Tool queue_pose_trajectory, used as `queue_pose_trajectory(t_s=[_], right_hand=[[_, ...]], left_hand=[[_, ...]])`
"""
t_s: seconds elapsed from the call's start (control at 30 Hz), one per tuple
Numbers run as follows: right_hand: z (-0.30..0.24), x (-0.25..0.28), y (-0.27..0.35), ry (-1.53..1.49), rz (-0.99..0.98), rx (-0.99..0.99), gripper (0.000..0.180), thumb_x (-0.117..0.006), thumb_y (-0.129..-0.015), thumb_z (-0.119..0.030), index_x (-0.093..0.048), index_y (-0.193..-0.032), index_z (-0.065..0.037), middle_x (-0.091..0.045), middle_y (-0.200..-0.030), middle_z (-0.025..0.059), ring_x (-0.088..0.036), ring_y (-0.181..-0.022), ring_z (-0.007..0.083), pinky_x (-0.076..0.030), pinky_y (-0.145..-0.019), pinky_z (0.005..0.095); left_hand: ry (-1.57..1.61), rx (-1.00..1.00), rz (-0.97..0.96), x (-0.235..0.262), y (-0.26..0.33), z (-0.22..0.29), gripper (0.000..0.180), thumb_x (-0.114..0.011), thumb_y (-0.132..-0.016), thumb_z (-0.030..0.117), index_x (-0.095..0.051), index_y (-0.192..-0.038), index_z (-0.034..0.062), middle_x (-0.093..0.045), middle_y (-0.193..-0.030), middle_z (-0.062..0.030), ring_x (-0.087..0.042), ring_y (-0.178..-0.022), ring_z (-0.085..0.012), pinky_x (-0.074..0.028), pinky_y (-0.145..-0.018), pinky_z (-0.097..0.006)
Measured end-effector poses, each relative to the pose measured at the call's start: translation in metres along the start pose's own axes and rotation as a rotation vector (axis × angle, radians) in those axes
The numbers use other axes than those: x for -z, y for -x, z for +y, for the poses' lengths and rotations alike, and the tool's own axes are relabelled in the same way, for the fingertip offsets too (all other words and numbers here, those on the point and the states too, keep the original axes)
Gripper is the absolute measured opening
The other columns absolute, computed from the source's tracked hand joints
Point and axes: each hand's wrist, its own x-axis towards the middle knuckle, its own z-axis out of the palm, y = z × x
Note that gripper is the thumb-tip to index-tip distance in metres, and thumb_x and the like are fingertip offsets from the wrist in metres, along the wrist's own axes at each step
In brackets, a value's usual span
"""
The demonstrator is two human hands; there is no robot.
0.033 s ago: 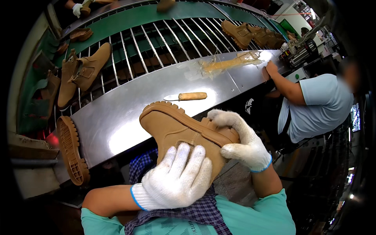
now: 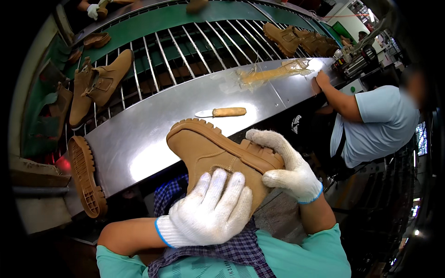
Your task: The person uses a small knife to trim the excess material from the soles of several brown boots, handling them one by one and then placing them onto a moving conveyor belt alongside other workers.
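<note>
Boot (image 2: 208,149) was gripped by left hand (image 2: 208,215), fingers nearly straight, and right hand (image 2: 291,167), fingers curled around the heel (image 2: 271,161).

1. Tan boot (image 2: 199,143), centre: shaft partly hidden beneath the left hand (image 2: 211,213); rear of heel partly covered by the right hand (image 2: 289,167).
2. Left hand, 6 o'clock: thumb out of sight.
3. Right hand, 4 o'clock: forefinger and thumb visible, remaining fingers hidden.
4. Checked cloth (image 2: 227,252), 6 o'clock: cut off by lower edge.
5. Co-worker (image 2: 384,120), 3 o'clock: head blurred; legs lost in shadow.
6. Second gloved worker (image 2: 92,10), between 10 and 11 o'clock: cut off by upper edge.
7. Brown shoe (image 2: 197,5), 12 o'clock: cropped by upper edge.
8. Boot row (image 2: 308,41), 1 o'clock: farther boots partly hidden by nearer ones.
</note>
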Motion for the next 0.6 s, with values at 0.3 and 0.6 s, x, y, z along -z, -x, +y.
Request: queue_pose_trajectory(t_s=[0.3, 0.6], right_hand=[[0.028, -0.027, 0.037, 0.034, 0.099, -0.273, 0.066, -0.069, -0.101, -0.018, -0.046, -0.160, 0.001, -0.064, -0.146, 0.0160, -0.064, -0.132, 0.0254, -0.052, -0.114, 0.0386], [0.077, -0.045, 0.066, 0.631, 0.242, 0.108, 0.056, -0.071, -0.101, -0.023, -0.056, -0.147, 0.005, -0.074, -0.124, 0.0283, -0.079, -0.105, 0.0363, -0.064, -0.091, 0.0390]], left_hand=[[0.020, -0.081, -0.055, -0.009, 0.035, 0.018, 0.026, -0.076, -0.086, 0.025, -0.077, -0.105, 0.0070, -0.077, -0.112, -0.0183, -0.078, -0.099, -0.0361, -0.066, -0.084, -0.047], [-0.035, -0.235, -0.122, -0.016, 0.055, 0.029, 0.029, -0.073, -0.091, 0.032, -0.078, -0.110, 0.0101, -0.077, -0.114, -0.0171, -0.077, -0.102, -0.0352, -0.064, -0.089, -0.045]])
